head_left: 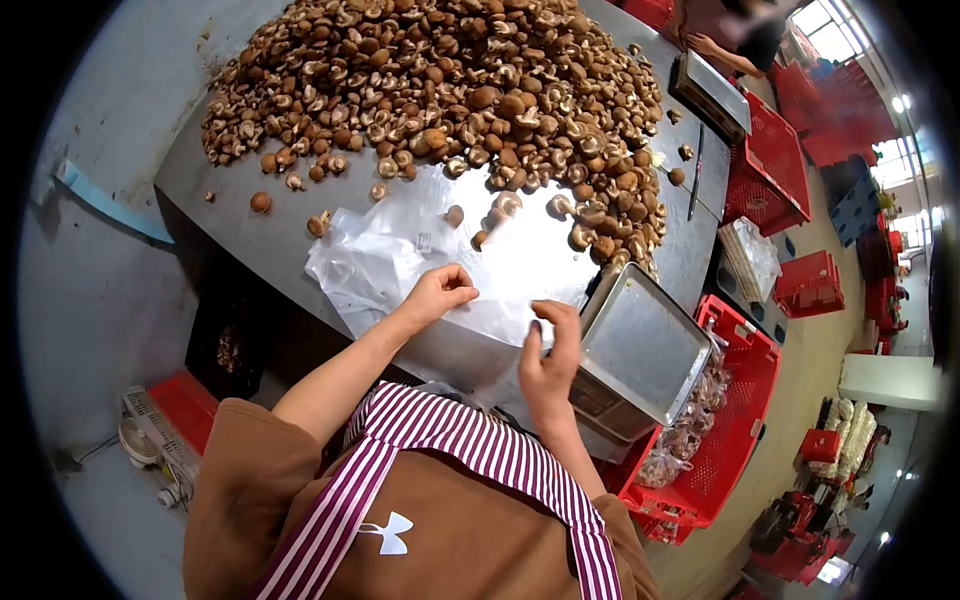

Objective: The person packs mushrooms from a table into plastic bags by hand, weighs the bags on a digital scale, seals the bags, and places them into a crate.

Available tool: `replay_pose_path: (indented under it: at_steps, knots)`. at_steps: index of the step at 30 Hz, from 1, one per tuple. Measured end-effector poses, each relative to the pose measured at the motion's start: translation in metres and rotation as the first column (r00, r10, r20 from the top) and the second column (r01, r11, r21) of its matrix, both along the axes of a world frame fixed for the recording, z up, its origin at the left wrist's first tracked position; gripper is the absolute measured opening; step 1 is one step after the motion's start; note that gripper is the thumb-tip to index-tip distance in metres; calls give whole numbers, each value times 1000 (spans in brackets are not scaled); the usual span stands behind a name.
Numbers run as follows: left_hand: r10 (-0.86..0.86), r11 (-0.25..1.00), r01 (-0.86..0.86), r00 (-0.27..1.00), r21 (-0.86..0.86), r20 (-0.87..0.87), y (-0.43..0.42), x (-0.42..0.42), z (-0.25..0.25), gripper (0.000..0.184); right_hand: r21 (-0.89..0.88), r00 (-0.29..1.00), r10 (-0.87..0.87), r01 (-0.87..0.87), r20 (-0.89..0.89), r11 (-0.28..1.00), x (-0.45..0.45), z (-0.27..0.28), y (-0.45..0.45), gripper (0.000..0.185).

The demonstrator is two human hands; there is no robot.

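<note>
Thin clear plastic bags (375,260) lie spread along the near edge of the metal table (240,200). Over their right part is my left hand (441,294), thumb and forefinger pinched together at the plastic. My right hand (550,358) is raised just left of the metal tray of a scale (643,345), its fingers curled with a gap between thumb and forefinger and nothing visible between them. Beyond both hands a large heap of brown mushrooms (430,85) covers the far part of the table, with a few loose ones near the bags.
A red crate (735,440) holding bagged mushrooms (690,425) stands right of the scale. Farther right are another red crate (770,165) and a stack of bags (750,255). A second scale (712,95) sits at the far right, near another person's arm (722,52).
</note>
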State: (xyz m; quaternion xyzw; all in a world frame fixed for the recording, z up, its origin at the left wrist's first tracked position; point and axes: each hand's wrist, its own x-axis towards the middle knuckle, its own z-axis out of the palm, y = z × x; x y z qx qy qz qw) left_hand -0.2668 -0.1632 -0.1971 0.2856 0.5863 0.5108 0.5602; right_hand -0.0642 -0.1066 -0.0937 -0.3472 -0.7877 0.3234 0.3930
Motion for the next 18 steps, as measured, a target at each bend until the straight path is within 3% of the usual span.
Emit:
replay_pose_path:
  at_steps: [6, 8, 9, 11, 12, 14, 16, 18]
  knots:
    - [65, 996, -63, 998, 57, -28, -5, 3, -11, 16, 14, 982, 124, -127, 145, 992, -36, -48, 9, 21]
    - [91, 994, -91, 996, 59, -8, -5, 4, -6, 19, -368, 970, 169, -95, 173, 925, -41, -76, 7, 17]
    - [96, 994, -95, 995, 60, -10, -4, 2, -8, 19, -367, 970, 173, -100, 171, 925, -43, -90, 9, 17]
    - [102, 993, -81, 952, 86, -289, -7, 0, -16, 23, -724, 986, 159, -72, 52, 687, -48, -102, 7, 25]
    - [104, 993, -83, 952, 82, -288, -10, -1, -19, 23, -726, 985, 162, -73, 53, 684, -49, -108, 7, 25]
    - [66, 997, -42, 900, 65, -431, -12, 1, -21, 21, -835, 979, 201, -146, -43, 530, -57, -101, 8, 29]
    - [79, 994, -37, 880, 100, -469, -14, 5, -22, 20, -834, 980, 196, -137, -35, 534, -63, -111, 8, 30]
    - [114, 985, -23, 831, 172, -545, -15, 7, -23, 17, -931, 972, 221, -148, -75, 334, -67, -117, 11, 27]
